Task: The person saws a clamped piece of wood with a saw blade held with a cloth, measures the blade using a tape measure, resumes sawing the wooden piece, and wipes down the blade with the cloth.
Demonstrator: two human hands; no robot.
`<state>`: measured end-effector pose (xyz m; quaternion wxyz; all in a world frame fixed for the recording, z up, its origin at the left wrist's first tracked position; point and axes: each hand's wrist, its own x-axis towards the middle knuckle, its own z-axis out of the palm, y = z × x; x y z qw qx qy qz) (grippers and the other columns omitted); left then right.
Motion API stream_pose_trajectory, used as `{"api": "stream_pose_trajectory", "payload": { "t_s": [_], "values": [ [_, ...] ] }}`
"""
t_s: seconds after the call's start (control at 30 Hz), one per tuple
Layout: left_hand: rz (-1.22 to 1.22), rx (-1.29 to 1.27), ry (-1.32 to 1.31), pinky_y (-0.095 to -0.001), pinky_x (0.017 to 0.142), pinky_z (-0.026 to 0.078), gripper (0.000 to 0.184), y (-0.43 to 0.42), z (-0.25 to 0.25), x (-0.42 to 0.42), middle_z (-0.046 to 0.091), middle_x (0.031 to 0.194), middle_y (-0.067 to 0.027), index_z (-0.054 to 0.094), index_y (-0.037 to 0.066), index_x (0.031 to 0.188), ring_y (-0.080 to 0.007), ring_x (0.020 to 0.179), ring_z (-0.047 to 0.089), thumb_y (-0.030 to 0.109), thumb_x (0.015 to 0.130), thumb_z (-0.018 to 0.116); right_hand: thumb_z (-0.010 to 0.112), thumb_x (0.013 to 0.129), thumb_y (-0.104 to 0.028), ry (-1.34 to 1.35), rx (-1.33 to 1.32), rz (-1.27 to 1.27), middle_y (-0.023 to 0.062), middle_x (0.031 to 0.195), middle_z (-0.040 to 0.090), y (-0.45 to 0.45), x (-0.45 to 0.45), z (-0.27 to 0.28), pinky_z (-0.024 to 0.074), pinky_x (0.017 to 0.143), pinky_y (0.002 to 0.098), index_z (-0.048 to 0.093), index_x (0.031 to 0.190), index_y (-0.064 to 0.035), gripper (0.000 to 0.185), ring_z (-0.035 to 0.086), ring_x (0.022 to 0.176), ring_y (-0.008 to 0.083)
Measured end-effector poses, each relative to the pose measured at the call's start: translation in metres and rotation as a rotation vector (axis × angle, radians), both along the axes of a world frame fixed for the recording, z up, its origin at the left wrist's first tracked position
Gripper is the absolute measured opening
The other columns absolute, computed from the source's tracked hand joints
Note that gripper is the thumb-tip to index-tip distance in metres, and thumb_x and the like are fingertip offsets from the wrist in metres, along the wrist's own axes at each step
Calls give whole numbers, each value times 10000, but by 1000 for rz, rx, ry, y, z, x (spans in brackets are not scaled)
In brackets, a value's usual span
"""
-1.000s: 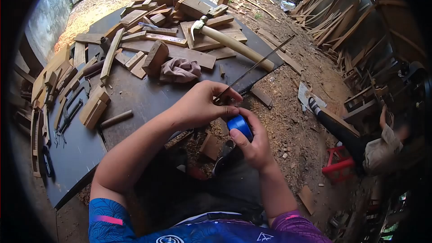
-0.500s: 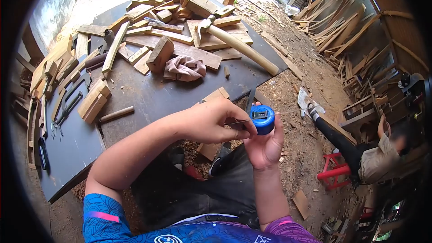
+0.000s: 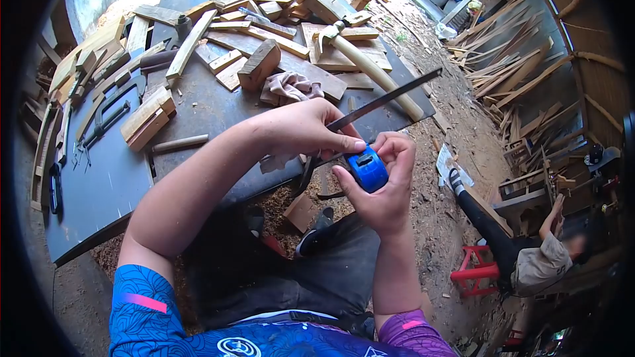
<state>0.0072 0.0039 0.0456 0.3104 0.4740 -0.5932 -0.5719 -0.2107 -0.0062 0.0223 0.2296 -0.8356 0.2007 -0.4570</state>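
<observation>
My left hand (image 3: 316,129) is closed on a long, thin dark strip (image 3: 390,97), which slants up to the right out of its grip. The left fingertips touch the near left side of a blue round case (image 3: 370,170) with a dark slot in it. Thumb and fingers of my right hand (image 3: 390,192) wrap round this case. A dark strap (image 3: 305,176) hangs below my left hand; where it is attached is hidden. Behind the hands, a claw hammer (image 3: 367,66) lies on the dark tabletop (image 3: 106,185), with a crumpled cloth (image 3: 290,87) to its left.
Wood offcuts (image 3: 231,26) are heaped on the tabletop, with a clamp (image 3: 109,116) and a short rod (image 3: 180,143) at the left. A seated person (image 3: 539,264) is at the right by a red stool (image 3: 475,271). Wood strips (image 3: 509,53) lean farther back.
The strip has swung from crossing over the blue case to pointing up and right, its flat side more visible. The case has tilted and moved slightly left, with my right hand closing round it.
</observation>
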Motion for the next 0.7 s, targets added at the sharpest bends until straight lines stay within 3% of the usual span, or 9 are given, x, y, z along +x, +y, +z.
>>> {"api": "stream_pose_trajectory", "payload": {
  "t_s": [0.07, 0.23, 0.3, 0.33, 0.47, 0.57, 0.6, 0.7],
  "values": [
    [31, -31, 24, -218, 617, 452, 437, -2, -3, 5, 688, 814, 15, 757, 36, 1128, -43, 702, 553, 400, 895, 820, 876, 776, -129, 61, 81, -74, 125, 1068, 491, -4, 2, -1, 506, 806, 347, 433, 1126, -42, 570, 563, 912, 214],
    [146, -19, -122, -217, 627, 445, 401, -9, -7, 15, 669, 787, 9, 775, 34, 1028, -46, 697, 564, 402, 878, 833, 851, 812, -159, 174, 221, -150, 115, 1009, 543, -1, -1, -4, 504, 788, 347, 476, 1111, -26, 497, 583, 875, 202],
    [243, -26, -191, -235, 637, 462, 369, -11, -4, 24, 661, 773, -4, 774, 33, 1007, -65, 701, 576, 376, 882, 825, 846, 816, -158, 241, 394, -219, 102, 983, 598, 3, -13, -1, 523, 777, 350, 495, 1128, -28, 488, 630, 846, 203],
    [299, -66, -282, -284, 670, 508, 340, -13, -4, 27, 703, 793, -56, 769, 16, 1002, -110, 718, 631, 330, 879, 814, 834, 830, -158, 222, 387, -224, 98, 946, 658, 4, -22, -6, 540, 772, 341, 535, 1131, -23, 446, 675, 832, 201],
    [332, -213, -480, -340, 769, 557, 260, -22, -31, 16, 763, 875, -130, 800, 23, 954, -193, 805, 727, 269, 868, 794, 812, 871, -204, 406, 481, -284, 116, 939, 699, 23, -47, -10, 542, 792, 323, 598, 1163, -1, 415, 689, 860, 183],
    [338, -304, -467, -351, 775, 563, 181, -19, -35, -2, 761, 843, -153, 811, 31, 924, -228, 809, 740, 194, 852, 780, 759, 927, -278, 283, 605, -282, 110, 953, 699, 32, -55, -8, 536, 798, 319, 601, 1185, 9, 417, 684, 879, 180],
    [354, -291, -444, -354, 783, 566, 170, -18, -35, -6, 756, 827, -164, 811, 29, 930, -244, 810, 741, 166, 835, 781, 688, 981, -354, 260, 600, -286, 114, 957, 701, 31, -58, -10, 527, 800, 311, 599, 1200, 16, 439, 677, 903, 177],
    [376, -323, -430, -362, 770, 564, 177, -14, -37, -9, 749, 809, -163, 802, 16, 894, -263, 786, 732, 178, 823, 801, 652, 1003, -388, 203, 704, -273, 124, 953, 704, 24, -59, -12, 524, 802, 311, 592, 1219, 17, 463, 673, 928, 175]
  ]
}}
